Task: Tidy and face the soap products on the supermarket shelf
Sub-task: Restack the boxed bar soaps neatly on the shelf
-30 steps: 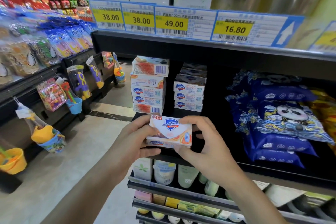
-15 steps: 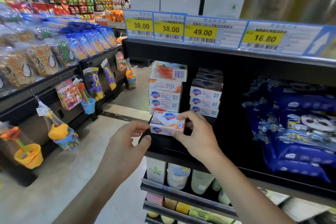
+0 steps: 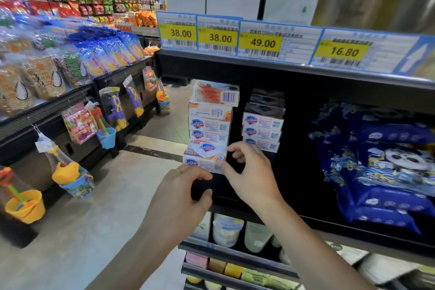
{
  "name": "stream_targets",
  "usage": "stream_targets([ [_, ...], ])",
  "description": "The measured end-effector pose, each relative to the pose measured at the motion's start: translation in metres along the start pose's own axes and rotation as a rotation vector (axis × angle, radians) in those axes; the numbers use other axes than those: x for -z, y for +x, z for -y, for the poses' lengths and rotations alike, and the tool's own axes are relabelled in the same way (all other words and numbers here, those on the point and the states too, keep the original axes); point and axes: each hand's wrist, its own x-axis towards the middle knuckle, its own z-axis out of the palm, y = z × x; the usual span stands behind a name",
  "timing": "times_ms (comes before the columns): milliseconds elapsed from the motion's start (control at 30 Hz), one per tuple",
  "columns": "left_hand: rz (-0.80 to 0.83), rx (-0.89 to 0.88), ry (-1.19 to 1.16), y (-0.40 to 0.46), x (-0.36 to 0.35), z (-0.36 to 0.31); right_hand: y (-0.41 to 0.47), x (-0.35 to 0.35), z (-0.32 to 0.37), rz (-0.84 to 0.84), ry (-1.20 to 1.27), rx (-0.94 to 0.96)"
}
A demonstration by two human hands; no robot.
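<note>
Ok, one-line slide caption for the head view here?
Right hand pinches a Safeguard soap box at the left stack's foot; left hand hovers below, holding nothing.

I log, placed from the price tags (image 3: 261, 42): blue wipe packs (image 3: 381, 165) below right; tubs (image 3: 227, 231) beneath, one shelf lower; toy buckets (image 3: 24, 205) hanging far left; snack bags (image 3: 35, 77) left, above the buckets.
</note>
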Motion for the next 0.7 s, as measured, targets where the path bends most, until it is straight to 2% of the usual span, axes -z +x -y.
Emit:
stream_targets([
  [100, 0.027, -0.025, -0.01, 0.006, -0.011, -0.005, 0.009, 0.029, -0.006, -0.251, -0.06, 0.009],
  [167, 0.04, -0.039, -0.011, 0.01, -0.018, -0.007, 0.021, 0.049, -0.01, -0.34, -0.183, -0.011],
  [233, 0.054, -0.046, 0.0, 0.012, -0.025, -0.007, 0.035, 0.063, -0.013, -0.301, -0.306, -0.048],
  [300, 0.064, -0.04, 0.011, 0.013, -0.03, -0.007, 0.05, 0.07, -0.016, -0.166, -0.359, -0.104],
  [433, 0.081, -0.001, -0.012, 0.014, -0.031, -0.004, 0.073, 0.07, -0.019, 0.045, -0.325, -0.208],
  [500, 0.099, 0.004, -0.018, 0.015, -0.031, -0.003, 0.076, 0.068, -0.022, 0.036, -0.305, -0.215],
  [700, 0.108, -0.007, -0.011, 0.014, -0.03, -0.003, 0.074, 0.07, -0.025, -0.157, -0.303, -0.155],
])
